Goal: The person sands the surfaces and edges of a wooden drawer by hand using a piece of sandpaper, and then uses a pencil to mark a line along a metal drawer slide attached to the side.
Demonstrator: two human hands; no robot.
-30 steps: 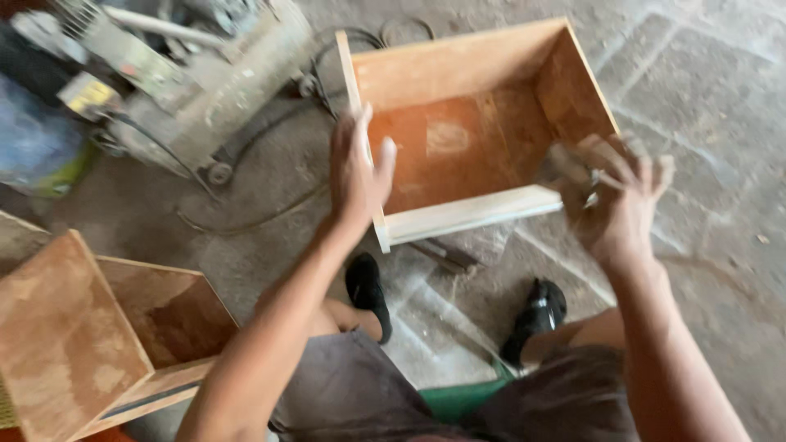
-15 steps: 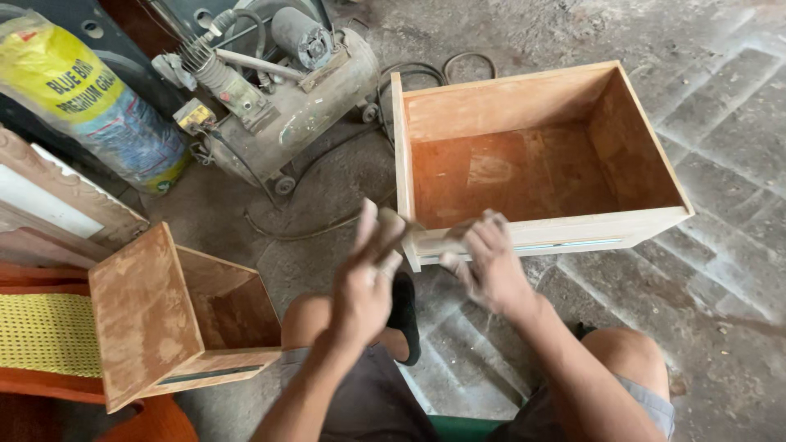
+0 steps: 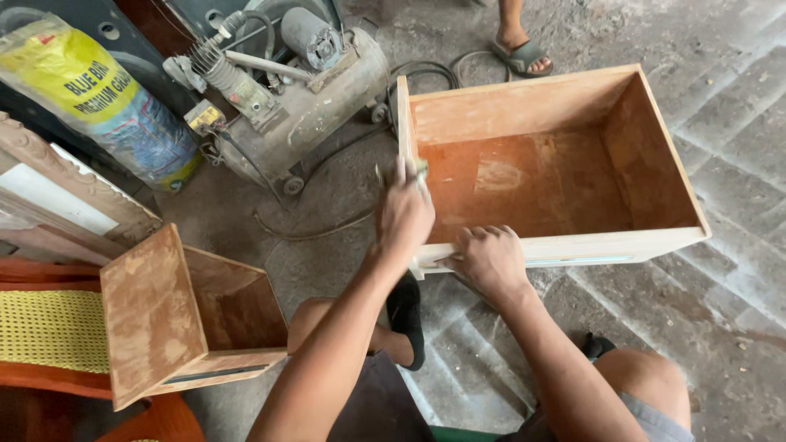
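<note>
Grey paving stones, dusty and cracked, make up the workshop floor point(image 3: 737, 164), and on them, right of centre in the frame, lies the open wooden drawer box point(image 3: 548, 164) with its orange-brown bottom panel facing up. At its left wall the left hand point(image 3: 404, 214) is curled around a small pale object, possibly a pad of sandpaper, though I cannot tell for sure, pressed against the inner corner. Just below, the right hand point(image 3: 489, 260) lies knuckles-up, fingers folded over the pale front rail, bracing the box. Judging by this grip, the step in hand looks like rubbing or smoothing the left corner; a next stroke would call for steady pressure from the right hand so the box does not slide. Lower left stands a second, smaller drawer box point(image 3: 188, 315) tipped on its side, making two boxes. Upper left holds one air compressor point(image 3: 295, 90) with its hose trailing across the floor, and one yellow-and-blue sack point(image 3: 98, 106) beside it. At the top edge is another person's foot in a sandal point(image 3: 520, 49); the worker's own two dark shoes show near the bottom.
</note>
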